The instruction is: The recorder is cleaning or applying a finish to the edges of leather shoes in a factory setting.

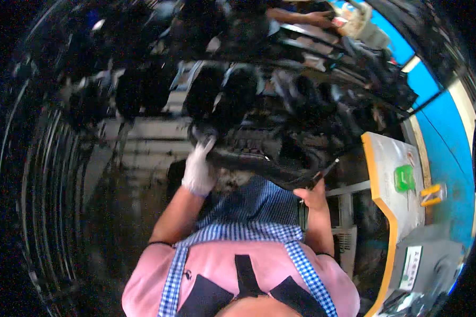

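My left hand (200, 168), in a white glove, is closed at the left end of a long black piece (248, 162), perhaps fabric; blur and darkness hide its exact kind. At the other end of that piece is my bare right hand (313, 196), its thumb pointing left. From its closed fingers a thin dark tool with a bright metal tip (330, 168) sticks out up and to the right; I cannot make out its kind. A blue-and-white striped apron (254, 206) hangs below both hands.
On the right stands a white worktable (388, 174) with a yellow edge, bearing a green item (404, 178) and a yellow-and-clear object (432, 195). Nearer is a grey box (433, 259). Rows of dark hanging items (203, 90) fill the far side. Another person's arm (296, 17) reaches in at the top.
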`<state>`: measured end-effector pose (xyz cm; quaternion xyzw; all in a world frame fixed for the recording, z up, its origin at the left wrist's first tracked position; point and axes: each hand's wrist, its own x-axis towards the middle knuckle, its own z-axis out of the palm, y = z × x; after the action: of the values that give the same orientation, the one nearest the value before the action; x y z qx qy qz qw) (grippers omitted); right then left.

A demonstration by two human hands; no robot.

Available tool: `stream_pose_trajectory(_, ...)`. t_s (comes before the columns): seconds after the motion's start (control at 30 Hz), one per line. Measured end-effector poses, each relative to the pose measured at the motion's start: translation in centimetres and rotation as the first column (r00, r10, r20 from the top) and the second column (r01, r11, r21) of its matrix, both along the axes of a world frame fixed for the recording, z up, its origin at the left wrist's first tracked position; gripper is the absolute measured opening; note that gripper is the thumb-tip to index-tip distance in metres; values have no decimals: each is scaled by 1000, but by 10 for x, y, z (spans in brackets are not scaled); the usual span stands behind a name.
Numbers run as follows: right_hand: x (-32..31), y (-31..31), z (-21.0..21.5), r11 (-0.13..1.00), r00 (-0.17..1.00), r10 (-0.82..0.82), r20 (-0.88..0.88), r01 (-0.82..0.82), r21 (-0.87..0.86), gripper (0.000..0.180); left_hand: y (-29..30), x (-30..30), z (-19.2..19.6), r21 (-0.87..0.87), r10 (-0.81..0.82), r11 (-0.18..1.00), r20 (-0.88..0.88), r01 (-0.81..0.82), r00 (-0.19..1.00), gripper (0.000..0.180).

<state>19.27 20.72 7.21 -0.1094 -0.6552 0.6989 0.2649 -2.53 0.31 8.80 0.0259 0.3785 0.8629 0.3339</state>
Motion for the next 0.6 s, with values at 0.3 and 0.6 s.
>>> stream_pose_trajectory(0.3, 4, -45, -121, 869, 962, -122, 243, -15, 494, 96, -18, 10, 14, -13, 11, 1000, -170, -14, 985, 64)
stream_pose_trajectory(0.6, -13, -74, -123, 824, 977, 7, -212, -126, -552, 44, -18, 14, 16, -88, 121, 972, -608, -218, 785, 67)
